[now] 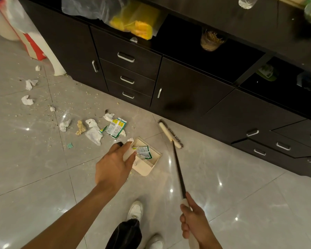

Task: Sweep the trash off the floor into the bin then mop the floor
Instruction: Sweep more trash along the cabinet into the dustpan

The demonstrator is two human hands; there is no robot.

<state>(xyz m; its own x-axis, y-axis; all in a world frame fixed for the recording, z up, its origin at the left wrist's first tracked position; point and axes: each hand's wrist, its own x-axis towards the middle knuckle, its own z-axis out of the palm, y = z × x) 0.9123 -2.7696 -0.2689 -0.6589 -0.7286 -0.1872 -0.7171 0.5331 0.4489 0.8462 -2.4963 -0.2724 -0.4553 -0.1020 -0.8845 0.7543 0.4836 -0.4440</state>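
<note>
Far left of the dustpan [144, 168], loose trash lies on the floor [34, 159]: approx 7 white paper wads [27, 100], 1 tan wad [80, 129], 1 green-white sachet [116, 129] and 1 small teal scrap [69, 145], plus crumbs & grit across the tiles. The sachet is the nearest big piece, just left of and beyond the pan.

My left hand [113, 164] is right beside the pan's left side, fingers curled round its cream handle, holding it.

There's 1 dustpan, cream plastic w/ comb teeth along an inner edge. It has 1 torn sachet [144, 151] inside. Can't tell if the pan touches the tiles.

Right of the pan, apart from it, is 1 broom [170, 134] w/ a cream head, dark bristles, a thin black pole and a cream grip. My right hand [194, 220], nearer me & right of the pan, is wrapped round that grip.

The broom head is close to the base of the dark cabinet [187, 87], which runs diagonally beyond the pan, so it's tight there. There's wide open tile on the pan's near side, w/ my 2 white shoes [135, 210] there.
</note>
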